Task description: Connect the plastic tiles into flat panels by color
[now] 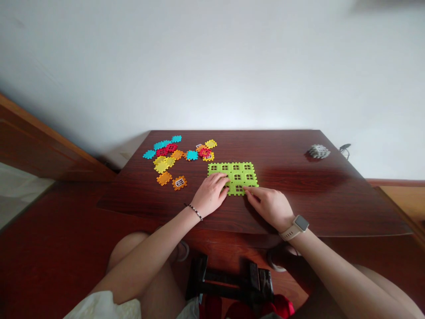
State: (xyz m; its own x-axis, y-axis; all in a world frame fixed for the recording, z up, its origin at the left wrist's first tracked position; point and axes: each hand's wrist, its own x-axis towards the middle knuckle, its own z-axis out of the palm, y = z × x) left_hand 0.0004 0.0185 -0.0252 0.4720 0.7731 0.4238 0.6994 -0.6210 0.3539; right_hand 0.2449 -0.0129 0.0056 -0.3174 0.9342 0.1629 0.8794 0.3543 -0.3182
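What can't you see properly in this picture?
- Head view: near-left part of the green tile panel, hidden under the left hand.
- Grey thing at the far right of the table: too small to identify.
- Dark object below the table, partly hidden by its edge.

A home room: dark wooden table (299, 186) against a plain white wall (212, 66), scattered colourful toy tiles (175, 157).

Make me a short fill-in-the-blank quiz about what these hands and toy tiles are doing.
1. Both hands rest on a joined panel of ____ tiles.
2. The watch is on the ____ wrist.
3. The loose tiles lie to the ____ of the panel.
4. The small grey thing sits on the table's ____ side.

Missing: green; right; left; right
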